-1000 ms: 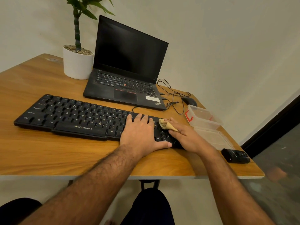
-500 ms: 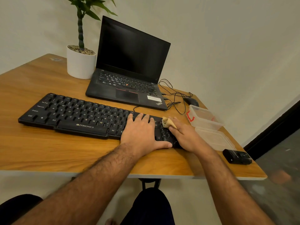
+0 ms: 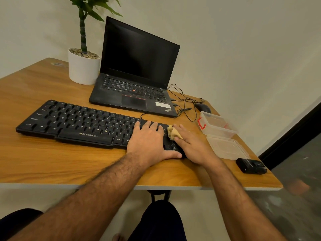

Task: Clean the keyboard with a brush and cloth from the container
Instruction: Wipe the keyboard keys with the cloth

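Observation:
A black Zebronics keyboard (image 3: 78, 123) lies across the wooden table (image 3: 52, 162). My left hand (image 3: 150, 142) rests flat on its right part with fingers spread, holding nothing. My right hand (image 3: 192, 145) presses a crumpled tan cloth (image 3: 172, 132) onto the keys at the keyboard's right end, the fingers laid over the cloth. The clear plastic container (image 3: 217, 125) with a red clip stands open to the right, its lid (image 3: 227, 146) lying in front of it. No brush is visible.
An open black laptop (image 3: 137, 75) stands behind the keyboard, a white potted plant (image 3: 83, 66) to its left. Tangled cables (image 3: 185, 103) and a black mouse (image 3: 202, 107) lie at the back right. A small black device (image 3: 251, 165) sits near the table's right corner.
My right hand and the cloth have slid a little farther up the right-end keys. The left hand has stayed put. The camera view has shifted slightly.

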A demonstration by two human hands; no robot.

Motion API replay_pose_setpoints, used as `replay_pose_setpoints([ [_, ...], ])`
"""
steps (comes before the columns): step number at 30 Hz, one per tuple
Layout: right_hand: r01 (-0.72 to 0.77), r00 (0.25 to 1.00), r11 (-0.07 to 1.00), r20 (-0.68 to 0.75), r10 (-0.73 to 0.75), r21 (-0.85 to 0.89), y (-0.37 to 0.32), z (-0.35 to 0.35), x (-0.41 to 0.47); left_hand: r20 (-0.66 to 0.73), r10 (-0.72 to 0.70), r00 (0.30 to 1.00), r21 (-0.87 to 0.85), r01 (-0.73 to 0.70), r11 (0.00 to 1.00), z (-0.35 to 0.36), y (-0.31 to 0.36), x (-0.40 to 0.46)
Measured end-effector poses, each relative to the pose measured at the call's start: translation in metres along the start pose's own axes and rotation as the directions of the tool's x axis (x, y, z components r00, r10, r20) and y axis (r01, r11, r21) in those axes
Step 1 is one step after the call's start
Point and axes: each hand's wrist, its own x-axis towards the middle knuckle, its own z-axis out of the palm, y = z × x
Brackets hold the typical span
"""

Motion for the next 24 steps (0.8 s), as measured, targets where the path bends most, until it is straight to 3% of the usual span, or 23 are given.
replay_pose_setpoints([
  [4,0.071,0.994,0.996,0.080,-0.075,0.050,0.009,-0.004,-0.015,0.009,0.003,1.000,0.000,-0.003,1.000,-0.002,0.000,0.000],
  [7,0.007,0.996,0.999,0.094,-0.011,0.035,0.020,-0.017,-0.023,0.013,-0.001,1.000,-0.002,0.001,1.000,-0.002,0.000,0.000],
  [11,-0.053,0.962,0.991,-0.261,0.085,0.125,0.017,-0.031,-0.012,0.001,0.037,0.999,0.007,-0.037,0.999,-0.005,-0.002,-0.003],
  [13,-0.059,0.936,0.982,-0.333,0.117,0.180,0.011,-0.033,-0.001,-0.024,0.057,0.998,0.022,-0.057,0.998,-0.006,-0.006,-0.007],
  [16,-0.051,0.982,0.982,-0.169,0.082,0.180,-0.007,-0.020,0.007,-0.042,0.037,0.998,0.047,-0.035,0.998,-0.006,-0.017,-0.015],
  [18,-0.047,0.998,0.999,-0.047,0.047,-0.003,-0.016,-0.005,0.007,-0.022,0.008,1.000,0.046,-0.007,0.999,-0.007,-0.021,-0.019],
  [20,-0.016,0.999,0.997,-0.034,0.013,-0.080,-0.022,0.002,0.003,-0.015,-0.007,1.000,0.035,0.008,0.999,-0.007,-0.021,-0.020],
  [24,0.046,0.999,0.998,0.028,-0.044,-0.044,-0.009,0.000,-0.015,-0.016,-0.022,1.000,0.008,0.022,1.000,-0.006,-0.020,-0.019],
])
